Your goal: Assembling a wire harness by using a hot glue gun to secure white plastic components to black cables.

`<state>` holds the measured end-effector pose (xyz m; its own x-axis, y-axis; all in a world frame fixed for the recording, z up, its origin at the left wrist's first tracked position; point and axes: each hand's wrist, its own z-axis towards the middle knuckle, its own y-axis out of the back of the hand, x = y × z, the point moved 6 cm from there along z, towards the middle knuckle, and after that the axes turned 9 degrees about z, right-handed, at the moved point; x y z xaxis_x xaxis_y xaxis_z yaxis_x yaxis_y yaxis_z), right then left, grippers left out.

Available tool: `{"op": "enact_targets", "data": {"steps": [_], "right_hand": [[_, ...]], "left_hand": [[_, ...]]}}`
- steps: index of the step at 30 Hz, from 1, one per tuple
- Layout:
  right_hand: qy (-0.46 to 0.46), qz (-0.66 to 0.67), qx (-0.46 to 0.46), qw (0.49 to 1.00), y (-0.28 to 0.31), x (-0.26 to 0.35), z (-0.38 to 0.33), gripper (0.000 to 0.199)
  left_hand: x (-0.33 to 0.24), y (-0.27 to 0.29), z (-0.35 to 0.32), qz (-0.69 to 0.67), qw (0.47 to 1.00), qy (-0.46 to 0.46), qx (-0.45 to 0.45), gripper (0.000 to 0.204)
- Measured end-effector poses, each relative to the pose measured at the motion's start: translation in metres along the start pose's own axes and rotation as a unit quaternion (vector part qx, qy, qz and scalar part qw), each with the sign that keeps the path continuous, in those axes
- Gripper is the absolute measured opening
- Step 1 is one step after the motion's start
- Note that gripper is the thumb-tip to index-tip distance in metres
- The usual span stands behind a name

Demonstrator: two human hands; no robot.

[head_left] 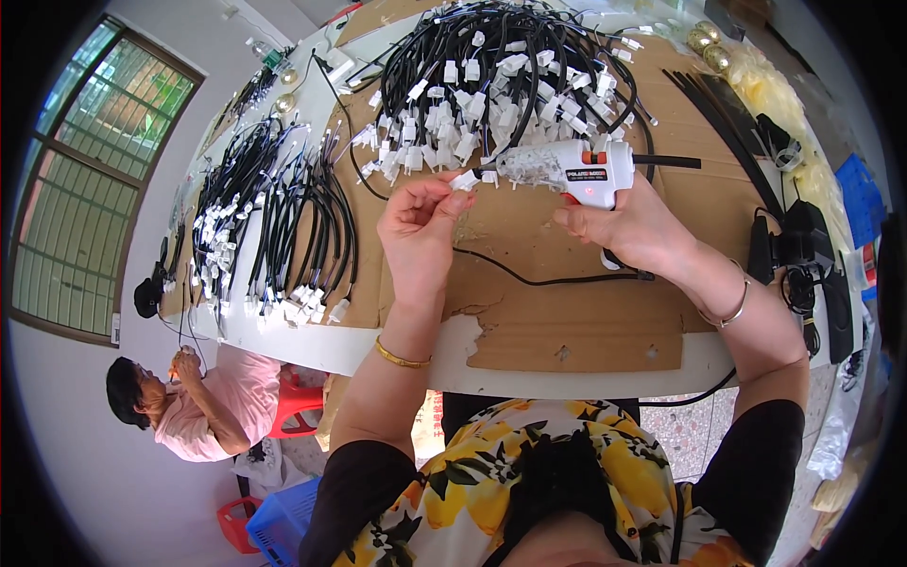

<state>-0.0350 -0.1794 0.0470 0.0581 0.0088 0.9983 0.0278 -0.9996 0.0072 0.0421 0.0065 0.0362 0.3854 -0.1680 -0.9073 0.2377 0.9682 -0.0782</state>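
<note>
My right hand [635, 222] is wrapped round the handle of a white hot glue gun [595, 172]. A black glue stick [667, 162] sticks out of its back end. The gun's nozzle points left and meets a small white plug connector [463, 181], which I pinch between the thumb and fingers of my left hand [414, 231]. Whether a cable hangs from this connector is hidden. Just beyond both hands lies a large heap of black cables [491, 71] with white connectors at their near ends.
More black cables [326, 222] lie in bundles at the left, on cardboard [586, 321] covering the white table [529, 382]. A power cord [548, 282] runs below the gun. Black adapters [803, 231] stand at the right. A seated person [213, 406] works at the lower left.
</note>
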Motion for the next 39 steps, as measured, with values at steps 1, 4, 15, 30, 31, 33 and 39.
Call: {"op": "enact_targets", "data": {"steps": [1,4,15,30,31,33,39], "right_hand": [[0.008,0.006,0.000,1.000,0.000,0.001,0.000,0.022],[0.014,0.009,0.004,1.000,0.000,0.000,0.000,0.022],[0.031,-0.002,-0.001,1.000,0.000,-0.001,0.001,0.020],[0.058,0.002,-0.012,0.998,-0.001,0.003,-0.001,0.021],[0.044,-0.004,-0.012,0.999,-0.002,0.003,-0.002,0.021],[0.031,-0.010,-0.013,0.999,-0.002,0.002,-0.001,0.022],[0.054,-0.012,-0.008,0.998,0.002,-0.001,0.001,0.022]], "left_hand": [[0.001,0.000,0.000,-0.003,1.000,0.009,0.001,0.012],[0.006,0.001,0.001,-0.031,0.999,0.039,0.003,0.010],[0.010,0.001,0.000,-0.051,0.997,0.060,0.013,0.010],[0.015,-0.002,0.000,-0.084,0.991,0.092,0.041,0.007],[0.015,-0.002,0.000,-0.095,0.990,0.097,0.043,0.008],[0.014,-0.002,0.000,-0.089,0.990,0.095,0.053,0.009],[0.015,-0.007,0.000,-0.100,0.986,0.110,0.077,0.012]]}}
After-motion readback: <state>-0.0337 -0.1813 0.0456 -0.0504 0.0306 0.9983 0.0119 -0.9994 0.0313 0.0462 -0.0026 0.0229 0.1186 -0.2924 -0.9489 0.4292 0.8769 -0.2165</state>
